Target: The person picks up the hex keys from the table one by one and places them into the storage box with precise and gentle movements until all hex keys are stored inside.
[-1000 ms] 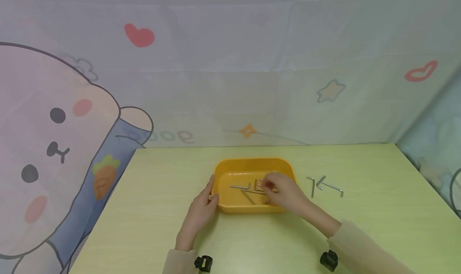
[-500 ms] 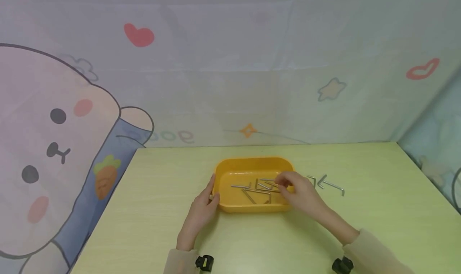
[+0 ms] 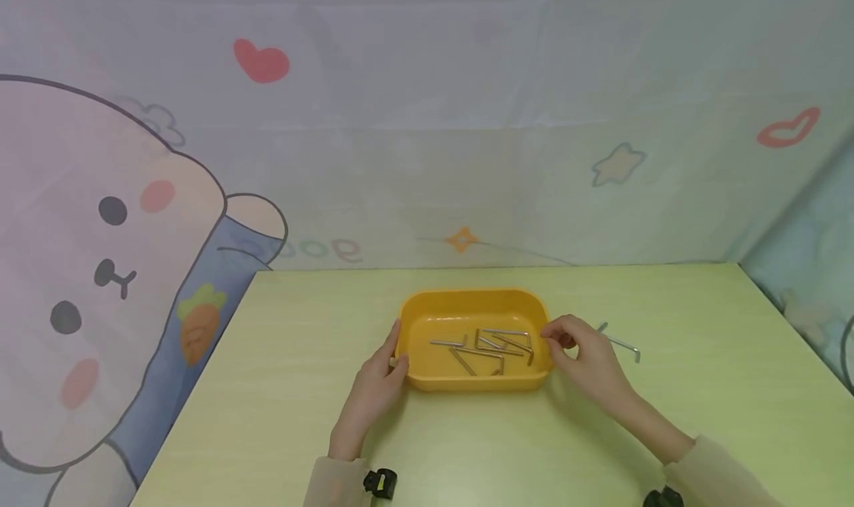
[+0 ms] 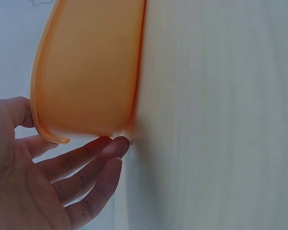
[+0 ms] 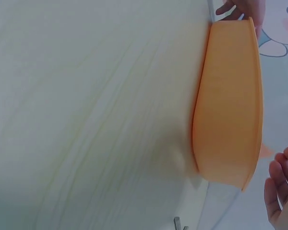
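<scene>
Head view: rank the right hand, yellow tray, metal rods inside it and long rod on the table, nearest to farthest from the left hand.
1. Yellow tray: touching left hand.
2. Metal rods: inside the tray.
3. Right hand: at tray's right end.
4. Long rod: on the table, further right.

The tray [image 3: 477,383] is yellow, the bent rods [image 3: 502,352] silvery.

Soft diffuse light, faint shadows, dimmer wrist views

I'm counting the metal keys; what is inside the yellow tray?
Inside the yellow tray lie several L-shaped metal keys, some crossing. Parts beneath the crossings are covered, and the near wall seems to hide part of one key.
</scene>
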Available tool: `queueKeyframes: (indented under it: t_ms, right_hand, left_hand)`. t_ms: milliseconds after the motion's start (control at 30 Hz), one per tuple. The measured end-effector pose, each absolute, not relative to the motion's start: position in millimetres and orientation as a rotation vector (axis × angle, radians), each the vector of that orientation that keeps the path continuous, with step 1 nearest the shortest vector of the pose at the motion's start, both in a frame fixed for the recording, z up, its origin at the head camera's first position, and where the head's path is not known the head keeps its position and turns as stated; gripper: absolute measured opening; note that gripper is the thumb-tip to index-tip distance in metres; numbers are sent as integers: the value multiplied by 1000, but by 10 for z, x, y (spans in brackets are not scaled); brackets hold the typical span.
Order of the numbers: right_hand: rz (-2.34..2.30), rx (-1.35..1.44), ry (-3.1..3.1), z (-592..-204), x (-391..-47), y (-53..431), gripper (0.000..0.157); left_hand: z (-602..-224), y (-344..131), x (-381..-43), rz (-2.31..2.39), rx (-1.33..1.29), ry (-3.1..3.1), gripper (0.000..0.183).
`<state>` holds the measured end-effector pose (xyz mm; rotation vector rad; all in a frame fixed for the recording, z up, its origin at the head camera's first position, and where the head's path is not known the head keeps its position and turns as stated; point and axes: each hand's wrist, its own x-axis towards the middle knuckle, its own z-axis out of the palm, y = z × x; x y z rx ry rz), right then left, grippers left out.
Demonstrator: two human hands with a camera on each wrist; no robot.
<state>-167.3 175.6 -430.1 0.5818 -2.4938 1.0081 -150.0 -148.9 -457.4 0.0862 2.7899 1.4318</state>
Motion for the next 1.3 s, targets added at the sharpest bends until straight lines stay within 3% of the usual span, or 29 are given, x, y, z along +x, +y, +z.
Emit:
queueKeyframes:
  t_ms: [333, 767, 1300]
  right_hand:
    - [980, 526, -2546, -4405, -1689, 1899, 9]
    - [827, 529, -2573, -4513, -1713, 2165, 20]
    - [729, 509, -2698, -4508, -1743, 2373, 15]
  left_hand:
    - [-4596, -1500, -1518, 1421, 88, 2802, 59]
    - [-4591, -1496, -1513, 1419, 74, 2789, 59]
    - [-4592, -1492, -1508, 1406, 78, 2814, 59]
